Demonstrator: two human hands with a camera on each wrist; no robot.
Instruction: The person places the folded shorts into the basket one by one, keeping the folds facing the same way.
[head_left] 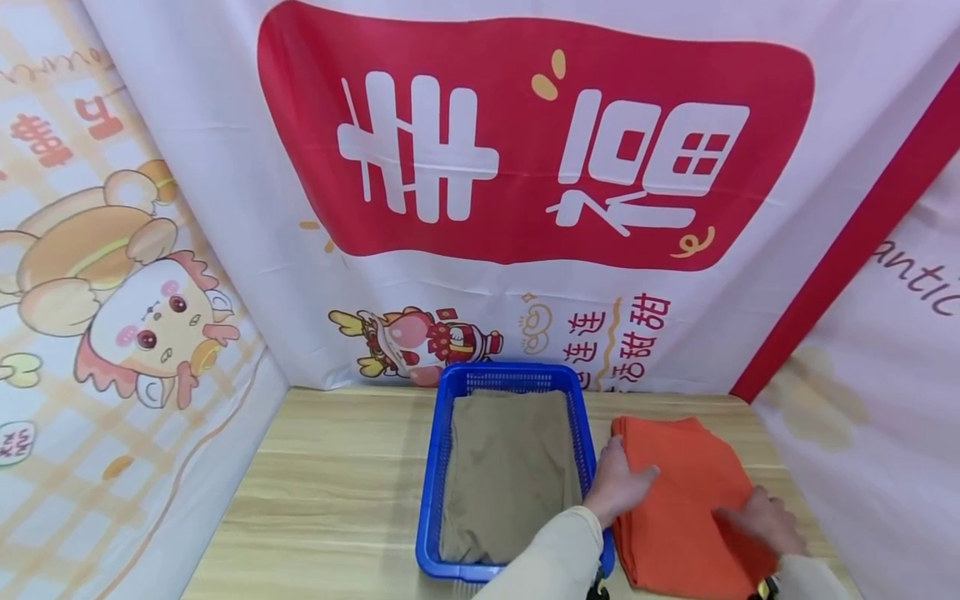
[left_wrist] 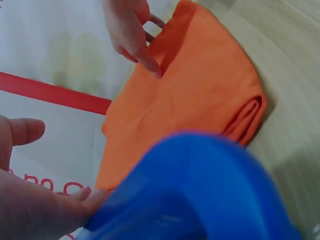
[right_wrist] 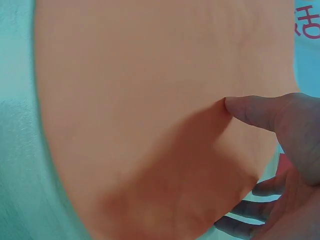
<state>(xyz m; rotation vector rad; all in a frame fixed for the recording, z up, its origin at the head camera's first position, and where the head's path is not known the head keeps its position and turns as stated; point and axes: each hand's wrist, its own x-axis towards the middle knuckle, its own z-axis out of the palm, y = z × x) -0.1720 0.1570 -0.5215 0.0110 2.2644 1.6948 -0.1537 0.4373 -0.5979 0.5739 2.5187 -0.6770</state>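
Observation:
A folded orange cloth, likely a garment, lies on the table to the right of the blue basket. My left hand is at its left edge, between cloth and basket, with the thumb raised away from the fingers. At the opposite edge is my right hand. In the right wrist view, its thumb touches or hovers just over the top of the cloth, and the other fingers reach the side edge. Whether those fingertips go underneath is hidden.
A blue plastic basket stands left of the orange cloth, with a folded khaki cloth lying flat in it. The wood-grain table meets printed fabric walls at the back and both sides.

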